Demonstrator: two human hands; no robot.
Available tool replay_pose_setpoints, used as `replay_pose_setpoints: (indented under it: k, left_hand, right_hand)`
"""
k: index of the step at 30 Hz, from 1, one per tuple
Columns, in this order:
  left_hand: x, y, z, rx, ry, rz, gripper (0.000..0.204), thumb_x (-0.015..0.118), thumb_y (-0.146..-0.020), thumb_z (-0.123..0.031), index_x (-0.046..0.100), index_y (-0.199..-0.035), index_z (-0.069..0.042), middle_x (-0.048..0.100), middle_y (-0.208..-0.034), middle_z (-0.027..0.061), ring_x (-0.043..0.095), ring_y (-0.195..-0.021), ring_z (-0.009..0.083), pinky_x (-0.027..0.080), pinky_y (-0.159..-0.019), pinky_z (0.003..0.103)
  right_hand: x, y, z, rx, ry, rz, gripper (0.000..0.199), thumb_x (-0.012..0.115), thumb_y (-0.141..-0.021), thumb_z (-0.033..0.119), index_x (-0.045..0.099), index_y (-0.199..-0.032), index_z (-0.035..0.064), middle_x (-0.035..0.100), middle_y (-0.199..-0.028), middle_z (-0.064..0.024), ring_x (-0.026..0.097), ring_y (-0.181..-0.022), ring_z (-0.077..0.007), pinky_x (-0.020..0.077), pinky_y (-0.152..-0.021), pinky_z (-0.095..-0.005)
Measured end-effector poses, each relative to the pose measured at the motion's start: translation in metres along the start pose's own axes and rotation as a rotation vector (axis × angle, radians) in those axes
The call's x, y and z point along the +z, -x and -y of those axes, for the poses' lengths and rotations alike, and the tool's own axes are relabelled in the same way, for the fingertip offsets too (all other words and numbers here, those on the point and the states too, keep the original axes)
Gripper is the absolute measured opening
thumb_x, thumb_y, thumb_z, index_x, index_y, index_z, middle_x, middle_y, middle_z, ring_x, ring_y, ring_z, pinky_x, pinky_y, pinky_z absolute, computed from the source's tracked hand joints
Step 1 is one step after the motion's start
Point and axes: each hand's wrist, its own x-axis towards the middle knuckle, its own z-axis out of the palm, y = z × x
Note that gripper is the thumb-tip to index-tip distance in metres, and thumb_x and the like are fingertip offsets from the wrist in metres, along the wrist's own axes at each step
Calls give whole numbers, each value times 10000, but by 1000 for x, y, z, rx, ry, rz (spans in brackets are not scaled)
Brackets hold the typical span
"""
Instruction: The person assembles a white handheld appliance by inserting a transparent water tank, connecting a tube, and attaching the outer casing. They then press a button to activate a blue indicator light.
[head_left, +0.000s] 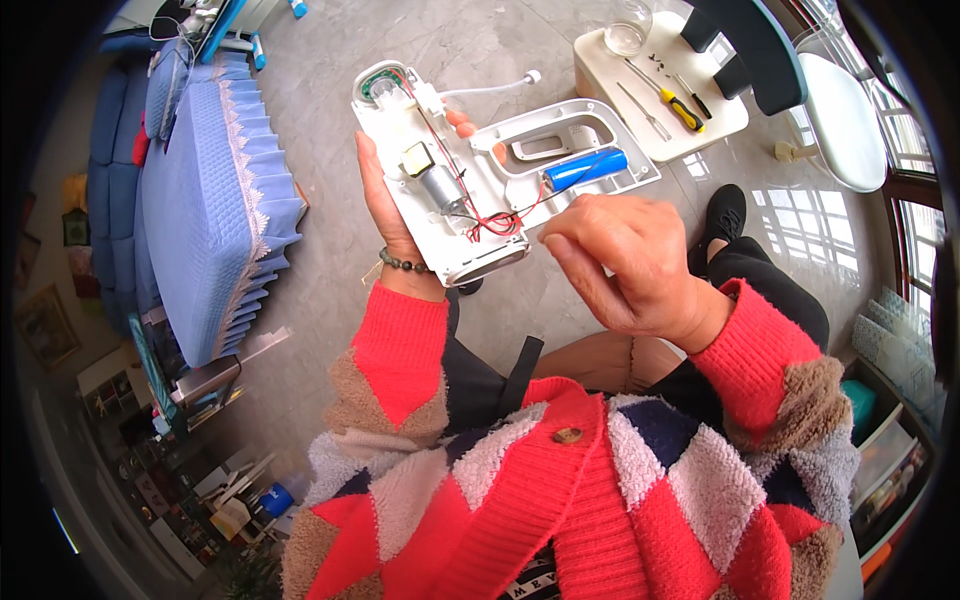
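My left hand supports an opened white appliance housing from below and its left side, fingertips showing past the far edge. Inside the shell lie a silver motor, a green circuit board at the far end and a tangle of red and black wires. A blue cylindrical battery rests in the looped handle part on the right, with wires running to it. From the far side sticks out a white cable. My right hand is closed just right of the housing's near end; whatever its fingers hold is hidden.
At the far right, a small cream table carries a yellow-and-black screwdriver, a black-handled tool, tweezers, tiny screws and a clear jar. A white chair stands beyond it. On the left is a blue-covered bed.
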Motion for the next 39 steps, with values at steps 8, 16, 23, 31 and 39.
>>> replay_pose_setpoints:
  k: [8, 16, 23, 31, 39]
  left_hand:
    - [15, 4, -9, 111, 96, -116, 790, 416, -873, -771, 571, -1177, -59, 621, -999, 113, 624, -890, 378, 540, -774, 535]
    - [12, 3, -10, 229, 14, 83, 753, 411, -925, -700, 459, -1365, -90, 579, -1149, 118, 581, -997, 239, 502, -872, 549]
    - [5, -1, -11, 202, 39, 148, 846, 396, -878, -784, 435, -1405, -123, 605, -1180, 131, 620, -1033, 290, 530, -868, 585]
    - [11, 7, -6, 168, 116, 115, 939, 436, -823, -825, 370, -1471, -148, 577, -1312, 159, 572, -1197, 376, 494, -951, 626]
    - [24, 8, -2, 209, -113, 125, 1060, 455, -735, -884, 248, -1523, -206, 560, -1323, 180, 625, -1074, 435, 534, -865, 646]
  right_hand:
    - [7, 7, 3, 764, -225, 379, 413, 643, -925, 407, 680, -934, -4, 688, -790, -122, 649, -599, -249, 478, -514, -345]
    - [15, 8, 7, 1067, -987, 429, 601, 613, -959, 431, 488, -1363, 4, 657, -1169, -95, 660, -1002, -170, 514, -715, -274]
    - [15, 9, 8, 1039, -989, 375, 505, 706, -922, 322, 547, -1255, -23, 668, -984, -68, 649, -869, -116, 506, -667, -247]
    - [25, 17, 7, 795, -852, 178, 458, 723, -908, 237, 556, -1206, -67, 677, -894, -80, 669, -796, -136, 534, -676, -289]
    - [12, 16, 5, 784, -701, 320, 405, 680, -936, 185, 539, -1245, -35, 653, -1084, -100, 654, -944, -160, 516, -837, -309]
